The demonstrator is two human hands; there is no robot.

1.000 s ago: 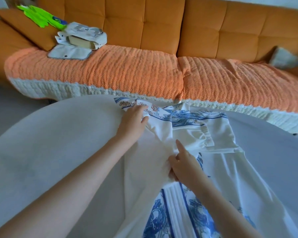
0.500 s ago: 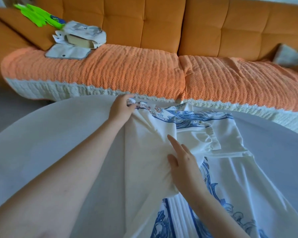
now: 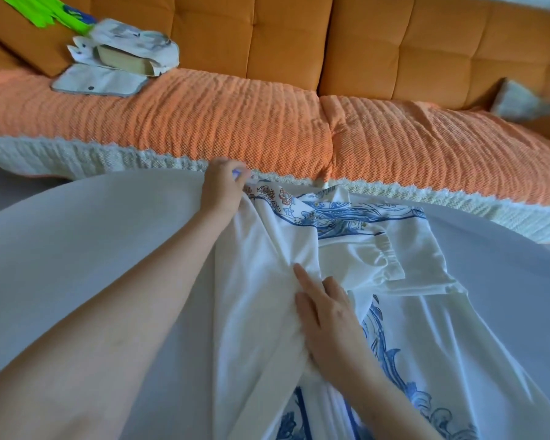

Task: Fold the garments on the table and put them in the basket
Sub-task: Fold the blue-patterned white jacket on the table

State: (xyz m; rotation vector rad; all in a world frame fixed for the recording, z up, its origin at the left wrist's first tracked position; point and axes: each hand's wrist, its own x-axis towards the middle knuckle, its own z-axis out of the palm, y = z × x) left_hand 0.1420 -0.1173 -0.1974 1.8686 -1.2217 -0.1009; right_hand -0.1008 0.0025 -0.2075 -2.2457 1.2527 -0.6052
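A white garment (image 3: 426, 328) with blue wave prints and a small orange motif lies spread on the white round table (image 3: 92, 249), running from the far edge down towards me. My left hand (image 3: 221, 188) grips the garment's far corner at the table's far edge. My right hand (image 3: 327, 315) lies flat with straight fingers on the white cloth near the middle, pressing a fold line. A folded-over sleeve with a gathered cuff (image 3: 391, 258) lies to the right of it. No basket is in view.
An orange sofa (image 3: 235, 36) with an orange woven cover (image 3: 204, 122) stands just beyond the table. On its left seat lie a book in a cloth wrap (image 3: 131, 52), a flat grey pouch (image 3: 99, 82) and something bright green (image 3: 45, 14). A grey cushion (image 3: 518, 101) sits at right.
My left hand has drawn the garment's corner farther away towards the table's far edge. My right hand went from pinching the cloth to lying flat on it.
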